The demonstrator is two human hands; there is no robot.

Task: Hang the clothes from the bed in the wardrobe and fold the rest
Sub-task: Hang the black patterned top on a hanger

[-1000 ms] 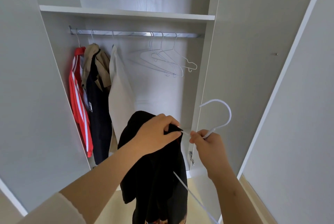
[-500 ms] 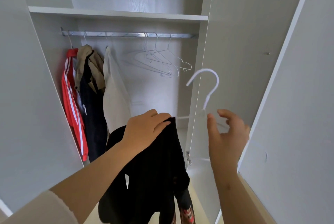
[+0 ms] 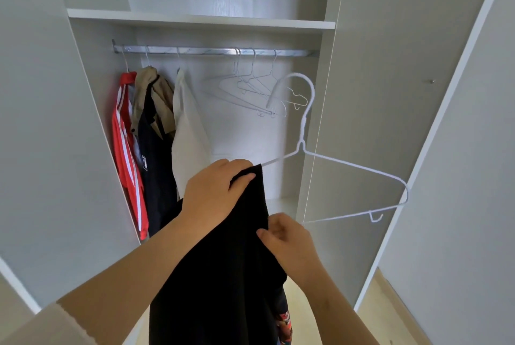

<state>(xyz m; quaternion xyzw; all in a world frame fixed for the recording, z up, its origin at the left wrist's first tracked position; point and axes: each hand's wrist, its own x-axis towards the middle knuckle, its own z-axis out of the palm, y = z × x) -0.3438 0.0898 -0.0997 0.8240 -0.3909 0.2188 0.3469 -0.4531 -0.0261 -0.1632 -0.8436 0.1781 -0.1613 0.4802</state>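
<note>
A black garment [image 3: 223,275] hangs from the left end of a white wire hanger [image 3: 351,166] in front of the open wardrobe. My left hand [image 3: 214,194] grips the garment's top edge together with the hanger's left arm. My right hand [image 3: 289,241] pinches the black cloth lower down on its right side. The hanger's hook stands upright, below the metal rail [image 3: 211,50], and its right half sticks out bare toward the door.
On the rail hang a red striped jacket [image 3: 125,155], a dark and tan garment [image 3: 156,132], a white garment [image 3: 188,135] and several bare white hangers [image 3: 250,91]. A shelf [image 3: 200,20] runs above. The open wardrobe door [image 3: 390,93] stands at right.
My right hand let go of the hanger's neck and dropped to pinch the black cloth. The hanger now stands upright with its full frame in view, carried by my left hand.
</note>
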